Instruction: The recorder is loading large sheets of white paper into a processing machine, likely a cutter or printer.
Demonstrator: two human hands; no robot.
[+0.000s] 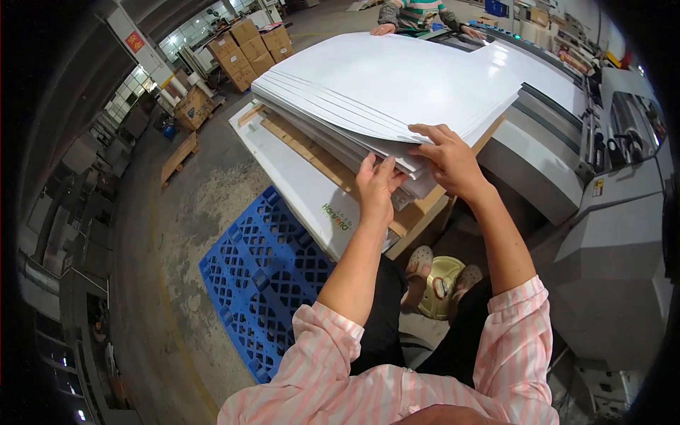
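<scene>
Here we are at the near corner of a broad stack of large, glossy white sheets (397, 78), lying on flat brown wooden boards (304, 152) above a white panel, and both bare hands are right on it. The right hand (448, 157) comes in from the machine side, its fingers over the corner of the upper sheets and its thumb beneath, so the grip is narrow, with the sheets held between. Those upper sheets bow up off the ones below, leaving a dark gap along the near edge!

Over to the left hand (379, 185): it is at the lower sheets' corner, fingers bent and slightly apart, touching the edges; whether it pinches any, I cannot tell.

Across the stack, a co-worker in a striped green-and-white top rests one hand (383, 29) on the far edge. A bulky grey machine (602, 283) stands along the right, while a blue latticed plastic pallet (262, 278) lies on the floor to the left (beige perforated clogs (421, 256) show below, beside a round pale-yellow plastic piece (443, 265)). Stacked brown cardboard boxes (244, 46) stand well beyond.
</scene>
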